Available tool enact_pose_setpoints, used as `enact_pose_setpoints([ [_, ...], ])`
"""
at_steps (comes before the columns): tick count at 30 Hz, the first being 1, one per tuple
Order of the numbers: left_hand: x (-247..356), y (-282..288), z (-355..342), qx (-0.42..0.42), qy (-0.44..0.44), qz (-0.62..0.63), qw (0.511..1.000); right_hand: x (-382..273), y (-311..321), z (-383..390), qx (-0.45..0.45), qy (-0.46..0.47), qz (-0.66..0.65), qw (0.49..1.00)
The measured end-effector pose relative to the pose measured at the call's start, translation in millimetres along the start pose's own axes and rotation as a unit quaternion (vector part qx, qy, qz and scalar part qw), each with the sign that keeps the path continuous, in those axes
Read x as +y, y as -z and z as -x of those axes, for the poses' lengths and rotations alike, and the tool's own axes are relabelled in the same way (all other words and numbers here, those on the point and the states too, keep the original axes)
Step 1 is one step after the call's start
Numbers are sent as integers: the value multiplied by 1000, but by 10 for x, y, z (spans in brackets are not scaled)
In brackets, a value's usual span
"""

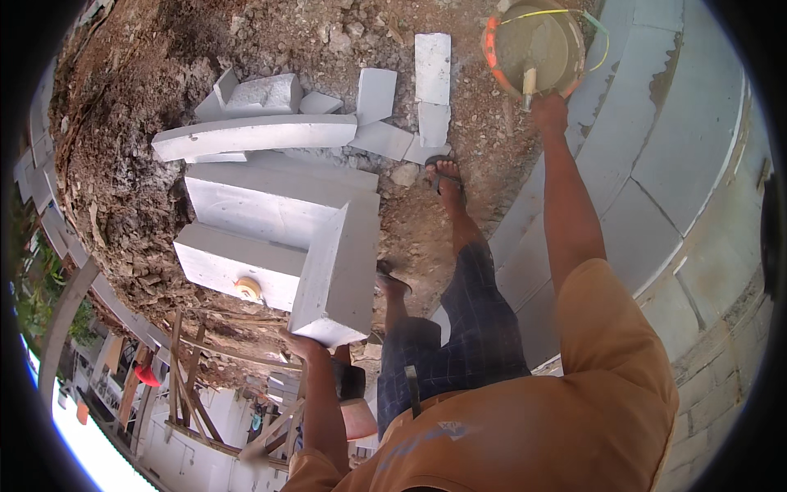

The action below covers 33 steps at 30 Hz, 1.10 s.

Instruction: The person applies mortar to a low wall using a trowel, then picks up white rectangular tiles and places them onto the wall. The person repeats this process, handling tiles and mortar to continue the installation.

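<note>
My left hand (305,344) is at the near end of a long white lightweight concrete block (338,266), its fingers curled at the lower corner and partly hidden. That block lies against other white blocks (254,201), across their ends. My right arm stretches far forward to a round bucket (490,47) with an orange rim, holding grey wet mortar (537,45). At the near rim my right hand (550,113) is closed, seemingly on the rim. Right beside it a tool's wooden handle (529,80) with a metal collar sticks up; its other end is out of sight.
A roll of tape (247,288) sits on a lower block. Broken block pieces (262,94) and a long slab (254,137) lie on rough soil (123,164). A pale block wall (631,189) runs along my right. Wooden framing (184,385) and a reddish bucket (358,419) are at the lower left.
</note>
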<state>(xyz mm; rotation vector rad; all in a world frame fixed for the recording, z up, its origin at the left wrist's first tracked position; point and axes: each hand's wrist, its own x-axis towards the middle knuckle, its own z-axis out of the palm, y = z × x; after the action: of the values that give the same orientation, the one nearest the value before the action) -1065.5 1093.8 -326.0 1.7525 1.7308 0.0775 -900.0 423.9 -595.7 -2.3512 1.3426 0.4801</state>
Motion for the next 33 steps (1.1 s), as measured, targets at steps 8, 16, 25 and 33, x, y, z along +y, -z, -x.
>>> enact_pose_setpoints([
  [8, 225, -134, 232, -41, -6, -13, 999, -225, -391, -740, -124, -49, -171, 976],
  [16, 290, -26, 410, -85, -43, -160, 983, -57, 1569, 1450, -198, 22, -255, 946],
  [25, 157, 113, -28, -310, 89, 22, 946, -208, 3006, 3579, -355, 166, -274, 878],
  [33, -106, 538, 265, -258, 192, 246, 914, -738, 2949, 4787, -289, 544, -6, 788],
])
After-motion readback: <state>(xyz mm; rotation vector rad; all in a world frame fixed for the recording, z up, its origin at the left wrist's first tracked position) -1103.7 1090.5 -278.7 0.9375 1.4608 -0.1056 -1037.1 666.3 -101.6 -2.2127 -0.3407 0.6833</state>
